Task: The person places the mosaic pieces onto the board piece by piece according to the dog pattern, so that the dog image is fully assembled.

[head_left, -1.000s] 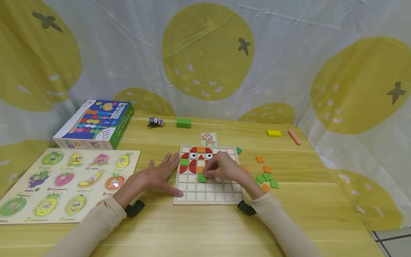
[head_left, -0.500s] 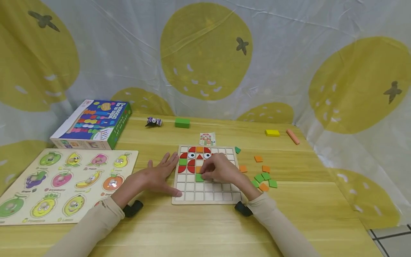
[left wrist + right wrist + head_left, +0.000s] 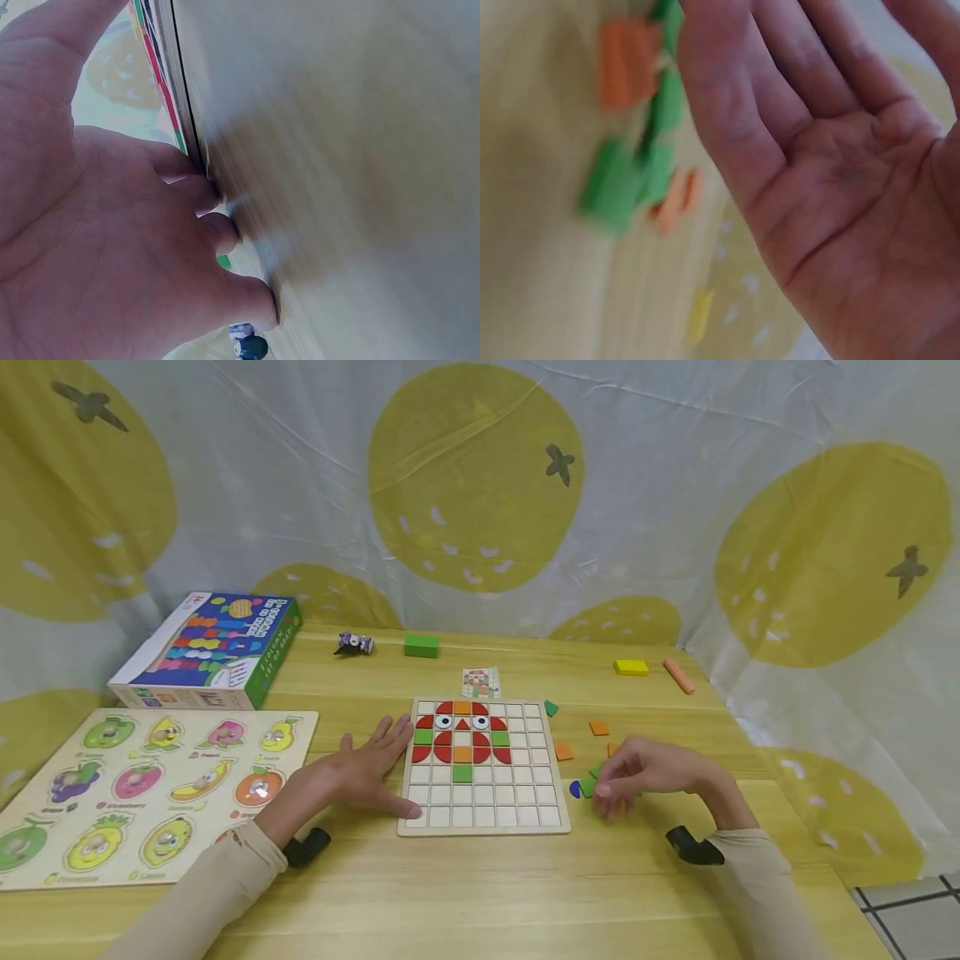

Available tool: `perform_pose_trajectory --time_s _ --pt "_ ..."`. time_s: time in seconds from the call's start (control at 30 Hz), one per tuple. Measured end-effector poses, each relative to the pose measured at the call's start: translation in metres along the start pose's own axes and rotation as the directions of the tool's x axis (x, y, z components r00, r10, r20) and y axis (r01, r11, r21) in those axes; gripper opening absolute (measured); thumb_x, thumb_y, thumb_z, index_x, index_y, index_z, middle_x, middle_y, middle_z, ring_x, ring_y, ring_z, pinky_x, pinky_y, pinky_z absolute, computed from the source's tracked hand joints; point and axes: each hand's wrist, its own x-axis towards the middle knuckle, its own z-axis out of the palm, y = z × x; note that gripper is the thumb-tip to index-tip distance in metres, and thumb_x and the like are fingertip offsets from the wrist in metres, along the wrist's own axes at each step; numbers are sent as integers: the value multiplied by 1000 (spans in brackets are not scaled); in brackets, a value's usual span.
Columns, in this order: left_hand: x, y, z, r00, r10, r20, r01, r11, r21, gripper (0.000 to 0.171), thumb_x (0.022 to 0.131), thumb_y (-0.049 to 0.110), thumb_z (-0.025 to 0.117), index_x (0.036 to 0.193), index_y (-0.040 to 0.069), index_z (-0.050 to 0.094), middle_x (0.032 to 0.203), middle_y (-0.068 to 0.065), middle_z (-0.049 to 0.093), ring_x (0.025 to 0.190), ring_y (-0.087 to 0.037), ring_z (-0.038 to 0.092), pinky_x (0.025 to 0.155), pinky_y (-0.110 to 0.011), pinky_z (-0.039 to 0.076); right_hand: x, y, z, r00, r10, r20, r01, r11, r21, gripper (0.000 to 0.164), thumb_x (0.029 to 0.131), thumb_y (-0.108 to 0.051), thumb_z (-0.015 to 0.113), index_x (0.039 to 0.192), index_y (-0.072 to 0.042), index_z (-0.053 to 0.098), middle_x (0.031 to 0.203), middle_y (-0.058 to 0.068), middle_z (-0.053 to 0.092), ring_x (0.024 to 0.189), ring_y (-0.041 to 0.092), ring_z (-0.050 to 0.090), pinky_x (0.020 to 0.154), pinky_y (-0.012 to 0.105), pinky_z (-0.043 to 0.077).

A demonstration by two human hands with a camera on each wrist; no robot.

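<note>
My left hand rests with spread fingers at the left edge of a wooden grid board, its thumb on the lower left corner. Red, orange and green pieces and two eye tiles form a pattern on the board; a green square tile lies below an orange one. To the right of the board, my right hand hovers over loose green tiles, partly hiding them. In the right wrist view its fingers look loosely bent, with nothing visible between them; blurred green tiles and orange tiles lie beside it.
A small pattern card lies behind the board. A blue piece lies near its right edge. At left are a fruit puzzle board and a toy box. A green block, yellow block and figurine stand further back.
My right hand has let go of the green tile on the board and moved right to the loose tiles. The blue piece has come into view. My left hand has stayed at the board's edge.
</note>
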Motion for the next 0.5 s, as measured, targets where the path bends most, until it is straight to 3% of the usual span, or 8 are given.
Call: perform_pose_trajectory --time_s 0.1,0.17,0.33,0.5 --pt "-4 5 -3 1000 -13 4 13 1000 4 137 83 69 83 173 3 4 181 -18 -6 165 -44 -13 114 -86 -12 -17 20 -3 999 -28 45 22 990 136 23 110 1 56 113 11 76 102 30 78 89 42 79 79 53 66" --pt "-7 8 -4 1000 -28 5 28 1000 10 135 85 66 83 173 3 3 181 -19 -6 165 -44 -13 116 -85 -11 -17 26 -5 998 -39 39 31 983 178 23 110 2 55 115 12 75 104 32 77 91 40 80 84 53 65" --pt "-8 11 -5 999 -41 5 41 999 29 132 87 63 83 173 2 4 181 -19 -6 165 -45 -12 118 -85 -9 10 29 -11 999 -33 -18 35 992 119 25 111 -5 57 121 10 74 109 29 77 93 39 79 87 48 65" --pt "-7 15 -4 999 -35 8 34 999 40 130 87 63 82 173 2 4 181 -19 -5 165 -45 -11 117 -85 -7 34 27 -16 988 29 -153 -19 998 67 28 111 -11 61 129 7 73 111 24 79 94 31 78 87 40 65"
